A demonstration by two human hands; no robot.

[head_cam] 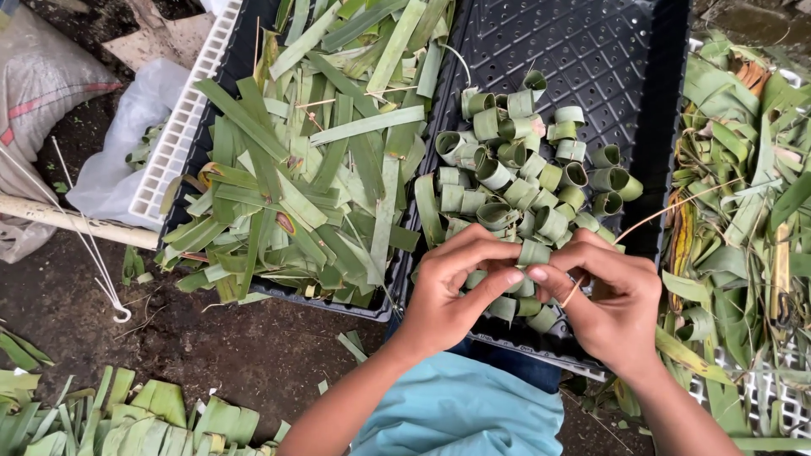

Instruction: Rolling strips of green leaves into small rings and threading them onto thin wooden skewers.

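My left hand [456, 291] and right hand [604, 300] cover most of the leaf ring [534, 252] I pinch; my fingers hide the stick's [667, 209] near end; the tray [608, 51] runs off the top edge; the sack [38, 84] is cut off left.

Two hands work here, a left hand [448, 291] and a right hand [612, 300]. Two black trays [591, 51] sit side by side. Roughly thirty rolled leaf rings [524, 181] fill one; cut leaf strips [312, 169] are too many to count.
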